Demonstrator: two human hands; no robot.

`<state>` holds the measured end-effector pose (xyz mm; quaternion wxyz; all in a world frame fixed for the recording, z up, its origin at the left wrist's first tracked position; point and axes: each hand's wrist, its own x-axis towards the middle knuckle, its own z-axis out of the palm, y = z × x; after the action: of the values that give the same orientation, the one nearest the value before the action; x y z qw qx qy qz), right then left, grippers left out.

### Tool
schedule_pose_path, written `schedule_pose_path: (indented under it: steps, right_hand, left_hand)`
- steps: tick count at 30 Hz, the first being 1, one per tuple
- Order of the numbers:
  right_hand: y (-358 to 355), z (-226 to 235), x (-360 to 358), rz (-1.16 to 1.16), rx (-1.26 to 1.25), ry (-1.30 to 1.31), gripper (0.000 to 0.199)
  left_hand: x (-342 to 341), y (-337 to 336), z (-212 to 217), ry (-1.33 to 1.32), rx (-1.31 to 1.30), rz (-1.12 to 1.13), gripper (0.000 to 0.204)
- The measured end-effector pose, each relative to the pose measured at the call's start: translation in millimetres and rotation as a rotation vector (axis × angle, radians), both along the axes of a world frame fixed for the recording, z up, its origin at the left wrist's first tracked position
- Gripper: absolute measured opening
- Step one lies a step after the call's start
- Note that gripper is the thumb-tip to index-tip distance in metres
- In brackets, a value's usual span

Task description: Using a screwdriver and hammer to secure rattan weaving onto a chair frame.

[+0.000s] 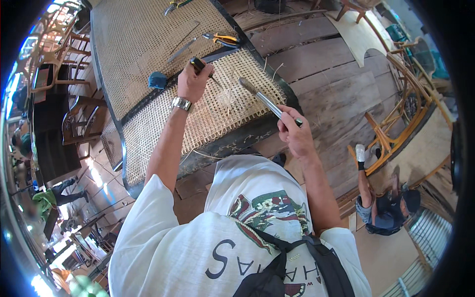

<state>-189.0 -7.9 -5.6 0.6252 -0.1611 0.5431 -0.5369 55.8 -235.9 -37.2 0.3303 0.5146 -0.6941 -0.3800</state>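
Note:
Woven cane webbing (198, 114) fills the near section of a dark wooden frame (232, 141) in front of me. Above that section, my left hand (192, 83) is closed around the black handle of a screwdriver-like tool (198, 64), its thin shaft slanting down toward the cane. To its right, my right hand (297, 132) grips a hammer (269, 103) by its silver shaft, the dark head over the webbing. A small blue block-like object (157, 80) rests by the frame's crossbar. Farther up lie yellow-and-black pliers (225, 39) and a knife-like blade (182, 50).
Another pair of pliers (171, 7) lies on the far cane section (133, 44). Wooden chairs (81, 119) stand at the left. At the right are a rattan frame (396, 123) and a seated person (391, 210). Loose cane strands stick out at the panel's right edge.

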Motion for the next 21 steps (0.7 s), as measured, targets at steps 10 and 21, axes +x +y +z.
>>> schedule_pose_path:
  steps: [10, 21]
  right_hand:
    - [-20, -9, 7, -0.01, 0.01, -0.03, 0.03]
    - [-17, -2, 8, 0.113, 0.02, -0.011, 0.03]
  left_hand:
    - [-4, 4, 4, -0.086, -0.01, -0.042, 0.029]
    - [-7, 21, -3, -0.125, -0.026, -0.057, 0.031]
